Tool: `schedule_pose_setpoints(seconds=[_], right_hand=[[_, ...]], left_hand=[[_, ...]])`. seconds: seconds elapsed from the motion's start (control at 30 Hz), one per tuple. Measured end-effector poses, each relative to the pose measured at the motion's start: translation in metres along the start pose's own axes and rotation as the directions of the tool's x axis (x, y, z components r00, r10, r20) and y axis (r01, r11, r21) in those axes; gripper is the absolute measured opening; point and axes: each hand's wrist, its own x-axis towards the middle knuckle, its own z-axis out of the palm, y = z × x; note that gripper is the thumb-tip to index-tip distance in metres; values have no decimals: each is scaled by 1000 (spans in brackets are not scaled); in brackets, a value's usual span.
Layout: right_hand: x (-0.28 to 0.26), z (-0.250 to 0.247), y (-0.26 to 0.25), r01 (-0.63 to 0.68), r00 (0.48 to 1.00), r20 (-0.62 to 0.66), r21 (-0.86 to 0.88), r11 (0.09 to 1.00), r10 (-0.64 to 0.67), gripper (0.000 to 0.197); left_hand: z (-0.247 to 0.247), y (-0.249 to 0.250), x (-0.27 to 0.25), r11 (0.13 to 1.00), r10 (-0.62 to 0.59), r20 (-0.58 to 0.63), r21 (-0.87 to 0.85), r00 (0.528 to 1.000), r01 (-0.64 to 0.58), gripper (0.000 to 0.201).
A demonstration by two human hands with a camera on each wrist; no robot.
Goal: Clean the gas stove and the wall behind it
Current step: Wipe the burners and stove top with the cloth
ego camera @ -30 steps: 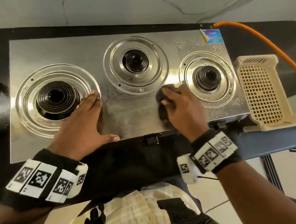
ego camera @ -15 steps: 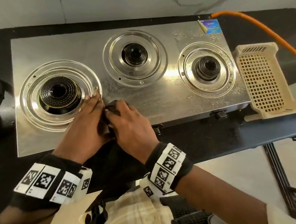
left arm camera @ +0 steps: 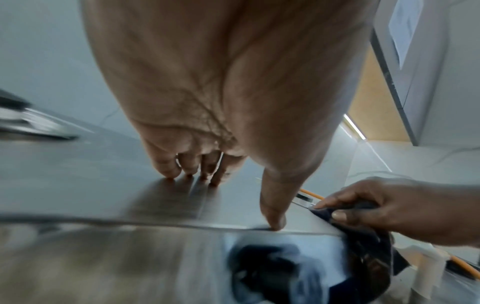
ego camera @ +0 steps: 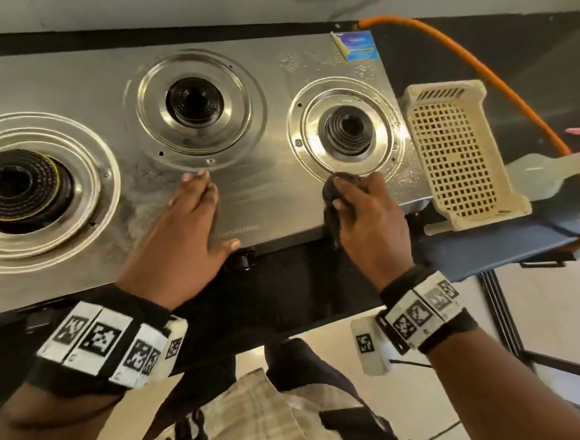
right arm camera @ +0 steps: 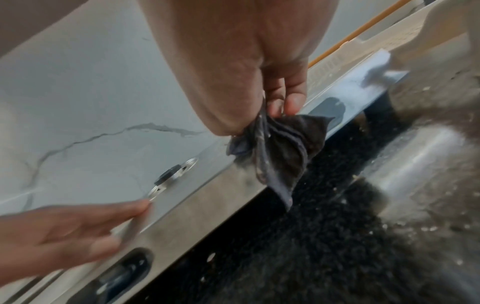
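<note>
The steel gas stove (ego camera: 273, 193) sits on a dark surface (ego camera: 527, 52) against the marble wall (ego camera: 129, 7). On its front edge, just below the right burner (ego camera: 347, 131), the right hand (ego camera: 367, 221) grips a dark cloth (ego camera: 332, 199), fingers curled round it, a corner hanging over the stove's front. The left hand (ego camera: 183, 241) lies flat beside it, fingers spread, fingertips (left arm camera: 168, 172) on the steel below the middle burner (ego camera: 194, 102). A cream plastic basket (ego camera: 455, 153) lies just right of the stove, an orange hose (ego camera: 498, 81) curving round it.

No lettering on the stove (ego camera: 273, 200) or its sticker (ego camera: 358, 45) is legible.
</note>
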Motion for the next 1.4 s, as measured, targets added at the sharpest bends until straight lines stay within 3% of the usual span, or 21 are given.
schedule_pose_setpoints(seconds=[0.1,0.23,0.33,0.67,0.83,0.97,1.1,1.23,1.4], right_hand=[[-1,7,-16,72,997,-19,13,997,-71,33],[-1,21,-41,189,979,66,24,982,-190,37],[-1,17,-32,240,964,106,36,970,-242,38],[28,-36,92,-3,997,-81,44,999,7,33],[24,-30,77,-15,997,-75,11,1000,16,30],[3,-15,21,61,994,94,-10,998,-60,43],[8,-5,-3,143,982,122,22,989,-145,35],[10,-19,34,148,983,102,60,987,-153,36],[25,-42,101,-30,999,-24,78,996,32,33]], left_hand=[[9,24,22,1000,5,-15,-7,1000,-5,91],[20,49,40,999,39,-38,5,998,-39,83],[25,60,49,999,47,-46,12,998,-46,84],[31,88,72,1000,-2,-20,15,1000,2,100],[27,89,78,1000,-15,-22,18,1000,15,104],[27,91,84,1000,-16,-18,21,1000,16,109],[27,92,90,1000,-3,-36,22,999,4,107],[25,93,90,1000,-10,-33,28,999,11,113],[26,91,87,1000,-20,-39,3,999,20,114]])
